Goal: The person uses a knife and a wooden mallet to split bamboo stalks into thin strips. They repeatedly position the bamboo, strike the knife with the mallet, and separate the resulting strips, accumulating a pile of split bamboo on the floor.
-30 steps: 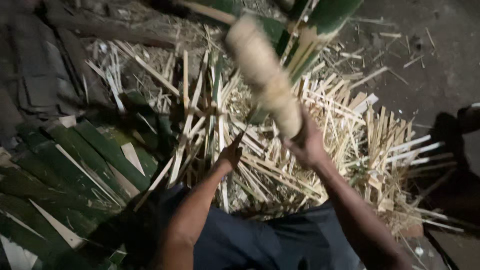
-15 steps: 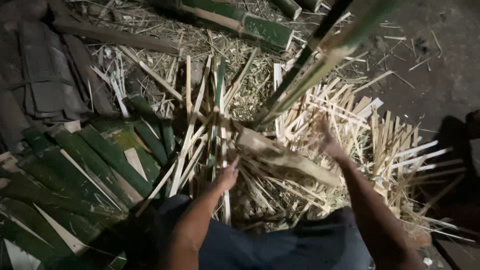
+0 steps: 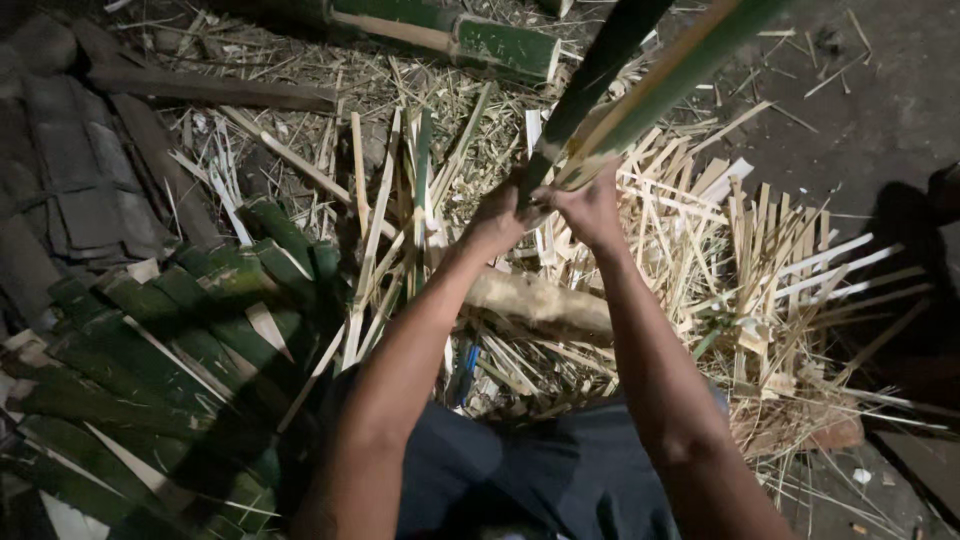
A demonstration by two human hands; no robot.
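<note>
— Dark blue cloth of the person's shorts point(image 3: 540, 470) sits nearest, and both bare arms reach up from it. What do the hands have?

— The left hand point(image 3: 497, 215) and right hand point(image 3: 592, 205) are side by side, each grip clenched on the lower end of a long green bamboo pole point(image 3: 640, 100) that slants up to the top right, split into strips.

— And a second ago?

— The right hand swung a pale wooden club overhead while the left held a blade to the pole. Now that club point(image 3: 540, 300) lies on the floor just beneath the arms, and both hands have closed on the bamboo.

— The ground?

— Bare dirt floor point(image 3: 880, 110), dimly lit. Green bamboo slats point(image 3: 170, 330) are stacked at the left, pale splinters point(image 3: 760, 260) fan out at the right, and a thick green bamboo section point(image 3: 470, 35) lies farthest off.
</note>
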